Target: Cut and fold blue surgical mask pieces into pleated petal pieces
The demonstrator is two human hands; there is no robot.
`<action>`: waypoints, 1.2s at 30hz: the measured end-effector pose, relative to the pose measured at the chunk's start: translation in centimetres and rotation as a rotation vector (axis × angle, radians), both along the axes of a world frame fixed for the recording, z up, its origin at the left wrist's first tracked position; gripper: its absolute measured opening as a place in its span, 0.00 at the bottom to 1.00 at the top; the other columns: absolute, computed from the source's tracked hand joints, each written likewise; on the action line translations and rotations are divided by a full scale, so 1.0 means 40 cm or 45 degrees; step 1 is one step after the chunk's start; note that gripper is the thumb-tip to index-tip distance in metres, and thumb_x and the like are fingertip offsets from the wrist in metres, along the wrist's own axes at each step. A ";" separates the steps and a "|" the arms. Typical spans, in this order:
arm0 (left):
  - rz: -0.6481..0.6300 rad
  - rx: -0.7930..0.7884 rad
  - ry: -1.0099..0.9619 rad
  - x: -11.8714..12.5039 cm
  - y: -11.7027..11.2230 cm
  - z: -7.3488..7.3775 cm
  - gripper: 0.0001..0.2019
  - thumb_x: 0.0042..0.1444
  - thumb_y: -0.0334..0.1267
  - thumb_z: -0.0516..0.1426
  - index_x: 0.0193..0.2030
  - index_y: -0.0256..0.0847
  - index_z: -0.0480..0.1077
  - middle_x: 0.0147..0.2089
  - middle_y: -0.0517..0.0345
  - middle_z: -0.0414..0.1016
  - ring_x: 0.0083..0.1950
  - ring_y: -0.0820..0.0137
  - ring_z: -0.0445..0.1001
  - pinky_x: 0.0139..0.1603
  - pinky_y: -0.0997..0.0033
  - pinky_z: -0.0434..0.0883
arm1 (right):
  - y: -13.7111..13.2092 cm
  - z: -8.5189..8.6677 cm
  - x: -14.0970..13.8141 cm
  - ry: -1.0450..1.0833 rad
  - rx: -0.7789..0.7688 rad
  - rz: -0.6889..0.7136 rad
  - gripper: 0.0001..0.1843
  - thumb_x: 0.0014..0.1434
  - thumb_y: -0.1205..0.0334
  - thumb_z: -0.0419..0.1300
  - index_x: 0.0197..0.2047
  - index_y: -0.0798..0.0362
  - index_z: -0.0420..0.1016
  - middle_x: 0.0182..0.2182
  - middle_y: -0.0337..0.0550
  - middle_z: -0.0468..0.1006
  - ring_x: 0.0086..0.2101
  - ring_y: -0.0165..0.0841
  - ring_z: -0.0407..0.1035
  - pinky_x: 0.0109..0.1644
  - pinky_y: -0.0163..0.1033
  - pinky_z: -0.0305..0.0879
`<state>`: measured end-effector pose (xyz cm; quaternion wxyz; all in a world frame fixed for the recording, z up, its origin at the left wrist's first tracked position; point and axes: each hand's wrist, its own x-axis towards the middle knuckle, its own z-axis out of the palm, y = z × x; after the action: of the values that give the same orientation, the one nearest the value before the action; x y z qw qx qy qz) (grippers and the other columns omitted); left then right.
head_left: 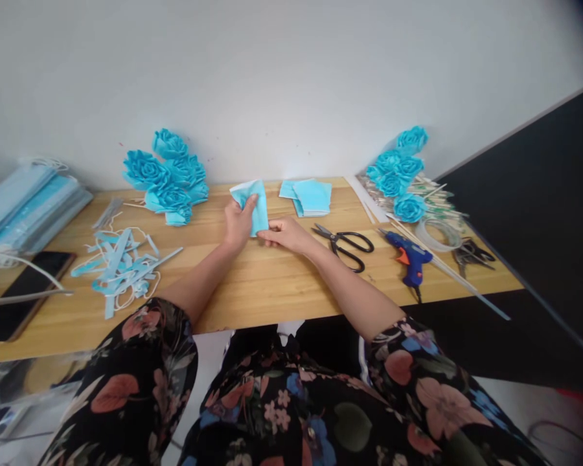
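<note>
My left hand (pixel 240 220) grips a light-blue piece of face mask (pixel 258 210) with the thumb across its front, holding it upright above the table. At the piece's lower right corner, my right hand (pixel 284 234) pinches the edge between thumb and fingers. Behind my right hand lie several cut light-blue mask pieces (pixel 313 196), overlapping. Black-handled scissors (pixel 342 244) rest to the right of that hand, blades toward the wall.
Blue mask-fabric flowers (pixel 168 175) stand at the back left, with more flowers (pixel 397 167) at the back right. Cut scraps and ear loops (pixel 124 265), a phone (pixel 26 291) and stacked masks (pixel 26 204) lie left. A blue glue gun (pixel 411 259) and pliers (pixel 471 254) lie right.
</note>
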<state>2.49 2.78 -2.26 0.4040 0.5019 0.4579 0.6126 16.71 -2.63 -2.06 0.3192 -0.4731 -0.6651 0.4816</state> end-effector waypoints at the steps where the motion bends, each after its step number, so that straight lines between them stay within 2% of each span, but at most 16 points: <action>1: 0.002 0.003 -0.005 -0.003 0.005 0.000 0.17 0.51 0.45 0.64 0.24 0.40 0.61 0.22 0.65 0.59 0.24 0.78 0.58 0.24 0.78 0.60 | 0.001 -0.004 -0.002 -0.049 0.031 -0.007 0.18 0.56 0.49 0.63 0.26 0.56 0.75 0.22 0.38 0.75 0.22 0.24 0.62 0.29 0.32 0.56; 6: 0.081 0.114 -0.041 -0.022 0.031 0.002 0.15 0.52 0.44 0.63 0.26 0.40 0.62 0.24 0.64 0.61 0.28 0.75 0.63 0.27 0.77 0.62 | -0.002 0.003 -0.007 -0.201 0.178 -0.008 0.14 0.56 0.56 0.63 0.26 0.57 0.77 0.22 0.37 0.75 0.24 0.24 0.62 0.30 0.32 0.54; 8: 0.094 0.123 -0.021 -0.025 0.032 0.006 0.15 0.53 0.44 0.63 0.26 0.40 0.62 0.24 0.64 0.61 0.28 0.75 0.63 0.28 0.76 0.62 | -0.002 0.016 0.003 -0.138 0.080 0.063 0.14 0.55 0.53 0.65 0.30 0.57 0.78 0.24 0.38 0.76 0.25 0.24 0.64 0.31 0.32 0.57; 11: 0.066 0.081 0.001 -0.020 0.022 0.009 0.16 0.52 0.44 0.62 0.25 0.40 0.61 0.23 0.65 0.59 0.25 0.76 0.59 0.26 0.76 0.60 | 0.003 0.027 0.020 0.026 -0.127 0.171 0.21 0.51 0.45 0.67 0.34 0.56 0.76 0.29 0.42 0.78 0.27 0.27 0.68 0.32 0.33 0.64; 13: 0.032 0.069 -0.009 -0.014 0.014 0.009 0.17 0.52 0.45 0.63 0.24 0.40 0.61 0.23 0.65 0.58 0.24 0.77 0.57 0.26 0.76 0.59 | 0.008 0.025 0.020 0.133 -0.170 0.138 0.24 0.52 0.40 0.65 0.35 0.56 0.73 0.32 0.44 0.79 0.28 0.27 0.70 0.32 0.33 0.66; 16: -0.017 0.055 -0.029 -0.007 0.006 0.004 0.17 0.51 0.47 0.63 0.25 0.39 0.62 0.23 0.65 0.59 0.24 0.77 0.58 0.25 0.75 0.59 | 0.010 0.012 -0.003 0.161 -0.076 -0.023 0.24 0.54 0.40 0.63 0.35 0.55 0.72 0.28 0.39 0.75 0.26 0.27 0.66 0.28 0.32 0.62; 20: -0.080 0.023 -0.096 -0.002 0.002 0.001 0.18 0.50 0.49 0.63 0.25 0.39 0.63 0.24 0.65 0.60 0.24 0.77 0.59 0.26 0.76 0.60 | 0.009 -0.002 -0.035 -0.115 0.235 -0.274 0.14 0.54 0.52 0.62 0.28 0.55 0.70 0.22 0.34 0.67 0.25 0.27 0.60 0.30 0.33 0.53; 24: -0.090 0.028 -0.152 0.000 0.001 0.001 0.17 0.49 0.48 0.64 0.26 0.39 0.65 0.24 0.65 0.61 0.25 0.78 0.59 0.27 0.76 0.62 | 0.004 -0.008 -0.050 -0.440 0.426 -0.442 0.10 0.56 0.57 0.59 0.28 0.54 0.72 0.24 0.36 0.70 0.28 0.29 0.61 0.32 0.35 0.48; 28: -0.035 0.036 -0.085 0.001 0.004 -0.010 0.17 0.51 0.46 0.63 0.24 0.40 0.62 0.23 0.65 0.58 0.24 0.78 0.57 0.24 0.77 0.58 | -0.007 -0.016 -0.071 -0.591 0.517 -0.428 0.11 0.59 0.58 0.57 0.28 0.53 0.73 0.29 0.41 0.77 0.30 0.31 0.64 0.32 0.36 0.45; 31: -0.010 0.033 0.003 0.000 0.005 -0.017 0.18 0.53 0.45 0.63 0.23 0.40 0.60 0.22 0.65 0.56 0.24 0.78 0.55 0.24 0.76 0.56 | -0.016 -0.008 -0.087 -0.613 0.470 -0.402 0.11 0.60 0.58 0.56 0.29 0.53 0.73 0.30 0.41 0.78 0.30 0.31 0.64 0.32 0.36 0.46; 34: 0.011 0.005 0.083 -0.004 0.007 -0.018 0.18 0.54 0.43 0.63 0.22 0.40 0.60 0.22 0.65 0.55 0.24 0.77 0.55 0.24 0.75 0.55 | -0.035 0.024 -0.087 -0.651 0.401 -0.327 0.11 0.61 0.58 0.55 0.30 0.53 0.74 0.30 0.40 0.78 0.28 0.31 0.63 0.31 0.36 0.46; 36: 0.052 0.007 0.107 -0.007 0.012 -0.016 0.18 0.55 0.43 0.62 0.22 0.40 0.60 0.22 0.65 0.56 0.26 0.76 0.56 0.25 0.74 0.56 | -0.060 0.056 -0.068 -0.711 0.435 -0.180 0.12 0.62 0.59 0.55 0.31 0.53 0.74 0.30 0.40 0.78 0.28 0.31 0.63 0.31 0.37 0.45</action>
<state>2.22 3.28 -2.89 0.3703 0.5190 0.4828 0.6004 13.98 -5.03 0.20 0.2319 -0.5714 -0.7636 0.1915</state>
